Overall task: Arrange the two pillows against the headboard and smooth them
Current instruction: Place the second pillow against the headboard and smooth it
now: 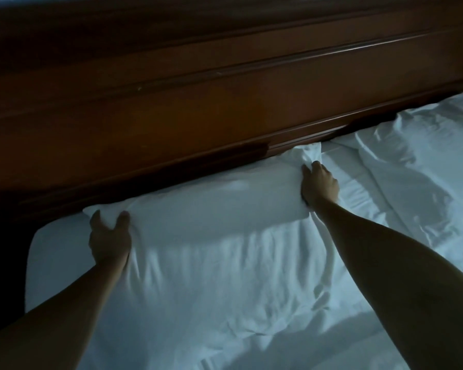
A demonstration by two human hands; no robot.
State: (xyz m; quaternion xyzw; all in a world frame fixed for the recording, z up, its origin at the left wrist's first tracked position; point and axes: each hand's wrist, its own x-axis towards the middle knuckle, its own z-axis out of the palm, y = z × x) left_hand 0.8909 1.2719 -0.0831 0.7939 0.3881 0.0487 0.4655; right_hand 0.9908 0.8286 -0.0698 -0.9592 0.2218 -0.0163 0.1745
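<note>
A white pillow (pixel 211 204) in a soft cotton-like case lies lengthwise along the foot of the dark, polished wooden headboard (pixel 171 102), its far long edge touching the lowest moulding. The case is smooth and rounded over the middle, and bunched into a crumpled tuft at its right end. The left hand (pixel 108 236) holds the pillow's left end, thumb and fingers spread over the corner and pinching up a small fold of cloth, so its grip is closed on the pillow. The right hand (pixel 318 184) is clamped over the right end, fingers curled into the gathered fabric just under the tuft; that grip too is on the pillow. Both bare forearms reach in from the near edge of the picture.

A second pillow (pixel 422 145), also white and far more wrinkled, lies to the right, its top edge near the headboard, well apart from either hand. In the dim light its outline blends with the bedding, so its near edge is hard to place. A rumpled white sheet (pixel 225 289) covers the bed below the pillows. Left of the held pillow, the mattress corner (pixel 38 249) is rounded, with dark space beyond it.
</note>
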